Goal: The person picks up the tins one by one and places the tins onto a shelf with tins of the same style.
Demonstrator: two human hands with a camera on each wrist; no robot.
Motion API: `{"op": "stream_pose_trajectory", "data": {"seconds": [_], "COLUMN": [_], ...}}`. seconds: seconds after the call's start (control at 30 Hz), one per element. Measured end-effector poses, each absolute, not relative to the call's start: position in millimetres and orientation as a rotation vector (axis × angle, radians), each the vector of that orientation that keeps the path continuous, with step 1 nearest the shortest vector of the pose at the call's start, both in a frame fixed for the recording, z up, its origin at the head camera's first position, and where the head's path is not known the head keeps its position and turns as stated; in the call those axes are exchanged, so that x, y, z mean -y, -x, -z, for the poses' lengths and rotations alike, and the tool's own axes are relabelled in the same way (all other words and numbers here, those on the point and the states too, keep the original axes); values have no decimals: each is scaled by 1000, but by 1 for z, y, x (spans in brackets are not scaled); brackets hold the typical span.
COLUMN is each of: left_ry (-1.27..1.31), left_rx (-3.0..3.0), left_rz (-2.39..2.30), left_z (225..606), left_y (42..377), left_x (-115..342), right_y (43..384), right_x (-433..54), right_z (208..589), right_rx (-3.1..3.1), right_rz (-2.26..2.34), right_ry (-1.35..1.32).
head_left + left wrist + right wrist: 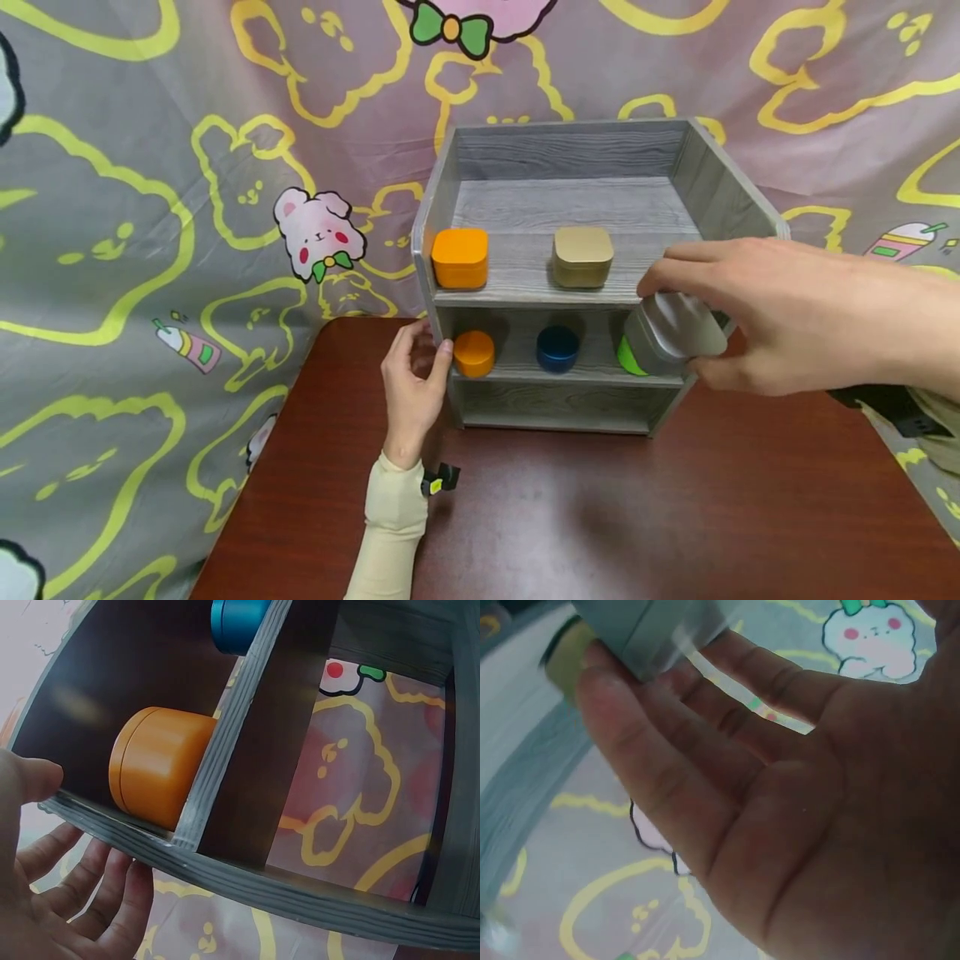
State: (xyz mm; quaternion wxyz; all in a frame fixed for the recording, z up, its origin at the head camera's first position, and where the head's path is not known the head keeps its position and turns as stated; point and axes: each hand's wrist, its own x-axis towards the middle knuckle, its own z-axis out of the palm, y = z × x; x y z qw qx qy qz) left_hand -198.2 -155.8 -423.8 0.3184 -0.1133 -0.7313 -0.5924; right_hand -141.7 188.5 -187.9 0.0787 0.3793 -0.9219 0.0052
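My right hand point(787, 312) grips a silver square tin point(678, 327) between thumb and fingers, in front of the right end of a grey wooden shelf unit point(555, 406). Behind that tin a bright green thing point(630, 358) shows only in part, on the middle level. In the right wrist view, the fingers point(660, 769) reach up to the silver tin, which is cut off by the frame. My left hand point(416, 383) holds the unit's left side panel, thumb at the front edge and fingers outside. Close to that thumb sits an orange round tin point(161, 765).
On the top level stand an orange square tin point(461, 260) and a gold square tin point(582, 257). A blue round tin point(557, 349) sits mid-shelf below. The unit stands on a dark red-brown table point(540, 517), with a patterned cloth point(247, 208) behind.
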Motion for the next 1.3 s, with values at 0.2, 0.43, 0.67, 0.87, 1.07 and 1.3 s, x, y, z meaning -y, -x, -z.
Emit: {"op": "stream_pose_trajectory", "data": {"seconds": [0.2,0.43,0.67,0.87,1.07,1.3], "left_ry": [287,291,305,309,305,303], "left_rx": [1938,1926,1918,1913,1918,1923], "left_rz": [1549,1551,1546,1548,1548,1547], "left_z": [425,427,426,424,424,424], "left_y": [198,198,199,199,198,198], "left_x": [156,157,157,156,156,155], "right_y": [168,202,224,234,237,239], "right_x": [-199,-207,-207,-200,-193,-187], "right_z": [175,162,153,149,146,147], "right_rx": [2803,2932,3070,3136,3172,3229], "right_rz": [112,185,279,355,382,411], "right_ry": [-1042,-1013,-947,-926,-928,-883]}}
